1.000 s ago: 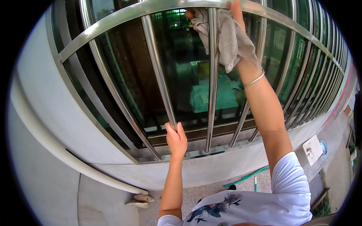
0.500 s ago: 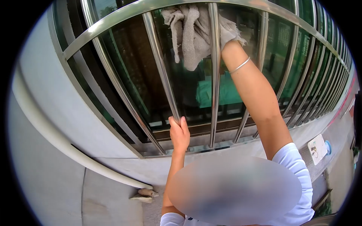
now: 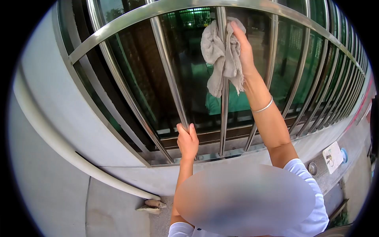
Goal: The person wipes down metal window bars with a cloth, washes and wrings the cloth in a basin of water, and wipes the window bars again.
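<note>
A grey cloth (image 3: 215,53) is wrapped around a vertical metal bar (image 3: 224,118) near its upper end, in front of dark window glass. My right hand (image 3: 241,45) is closed on the cloth from the right side of that bar, with a silver bangle (image 3: 263,106) on the wrist. Lower and to the left, my left hand (image 3: 187,140) grips the bottom part of the neighbouring bar (image 3: 169,71). Some of my right fingers are hidden behind the cloth.
A curved metal rail (image 3: 130,17) crosses the bars. Behind them is a window (image 3: 197,98). A pale pipe (image 3: 67,150) runs along the left wall. At the right are a white board (image 3: 333,157) and a round metal bowl (image 3: 312,168).
My right hand has come from behind the bars to the front and lower, bringing the cloth onto the bar. My left hand has stayed in place.
</note>
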